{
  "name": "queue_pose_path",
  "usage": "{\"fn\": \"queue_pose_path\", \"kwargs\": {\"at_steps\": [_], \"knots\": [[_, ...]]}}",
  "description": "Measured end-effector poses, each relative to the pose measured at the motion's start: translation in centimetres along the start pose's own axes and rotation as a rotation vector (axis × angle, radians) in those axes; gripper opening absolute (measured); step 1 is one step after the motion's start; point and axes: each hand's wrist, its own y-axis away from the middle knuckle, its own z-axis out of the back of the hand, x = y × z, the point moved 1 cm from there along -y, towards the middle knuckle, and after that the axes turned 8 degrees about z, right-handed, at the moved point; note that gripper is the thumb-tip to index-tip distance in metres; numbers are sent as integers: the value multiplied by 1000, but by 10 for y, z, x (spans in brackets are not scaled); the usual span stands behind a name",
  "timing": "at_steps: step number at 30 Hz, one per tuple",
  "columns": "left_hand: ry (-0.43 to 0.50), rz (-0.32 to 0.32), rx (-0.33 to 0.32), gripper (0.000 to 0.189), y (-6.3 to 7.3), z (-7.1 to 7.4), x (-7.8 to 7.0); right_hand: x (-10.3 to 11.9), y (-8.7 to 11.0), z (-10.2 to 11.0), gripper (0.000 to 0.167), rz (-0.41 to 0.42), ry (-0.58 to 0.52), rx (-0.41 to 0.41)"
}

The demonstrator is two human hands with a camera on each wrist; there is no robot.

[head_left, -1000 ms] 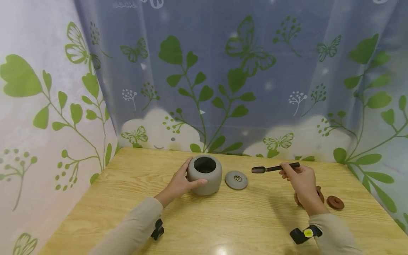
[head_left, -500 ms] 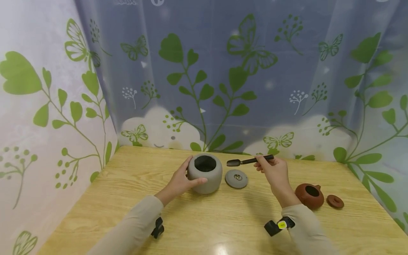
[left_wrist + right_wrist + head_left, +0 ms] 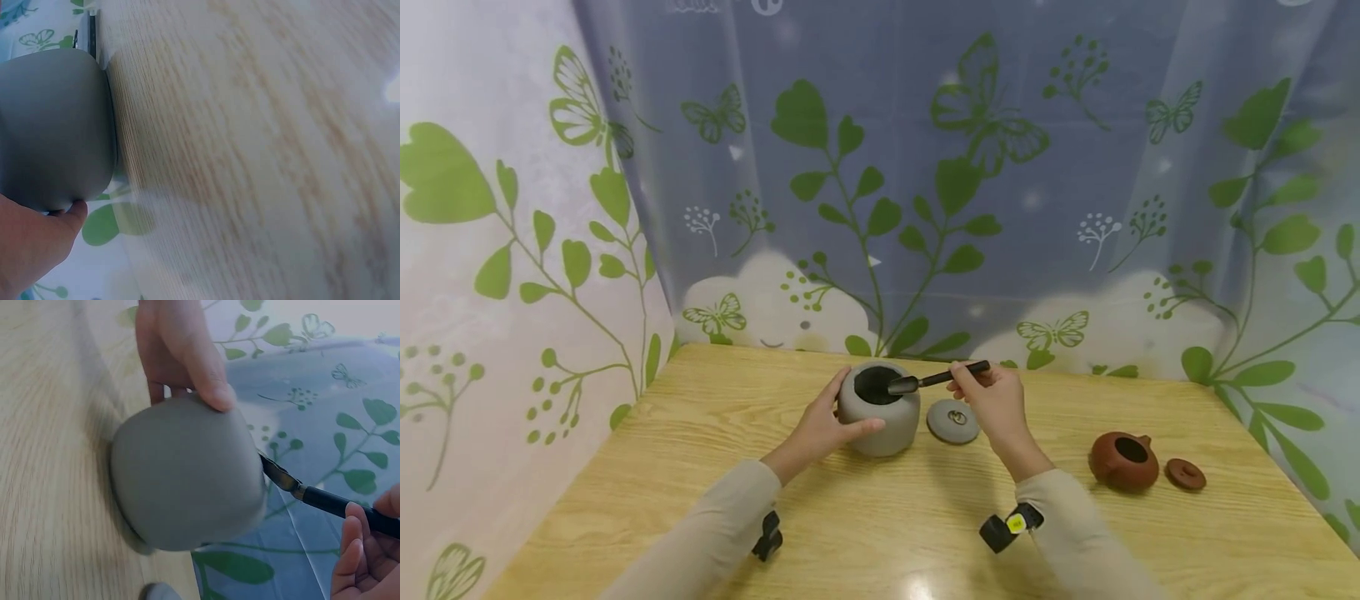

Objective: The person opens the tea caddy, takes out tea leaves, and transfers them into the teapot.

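A grey rounded jar stands uncovered on the table, its dark mouth facing up. My left hand grips it from the left, thumb across the front and fingers round the far side. In my right hand the black handle of a small scoop is pinched between thumb and fingers. The scoop's head reaches over the jar's rim at the opening; the right wrist view shows it partly hidden behind the jar. How deep its tip goes, I cannot tell. The grey jar lid lies just right of the jar.
A reddish-brown clay teapot sits uncovered to the right, with its small lid beside it. Patterned cloth hangs behind the wooden table and along its sides.
My right hand has moved left with the scoop, from above the teapot to the jar's mouth. The teapot has come fully into view. My left hand still holds the jar in place.
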Motion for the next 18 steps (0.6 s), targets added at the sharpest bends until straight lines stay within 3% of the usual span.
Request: {"fn": "queue_pose_path", "kwargs": {"at_steps": [7,10,13,18], "knots": [[-27,2,-10,106,2,0,0,-1,-2,-24,20,159,105,52],[-14,10,2,103,12,2,-14,-3,-4,-33,20,240,181,77],[-9,15,8,100,13,2,-17,-5,-6,-40,19,315,260,89],[-20,6,-5,103,1,0,1,-9,-8,-47,16,404,359,100]]}}
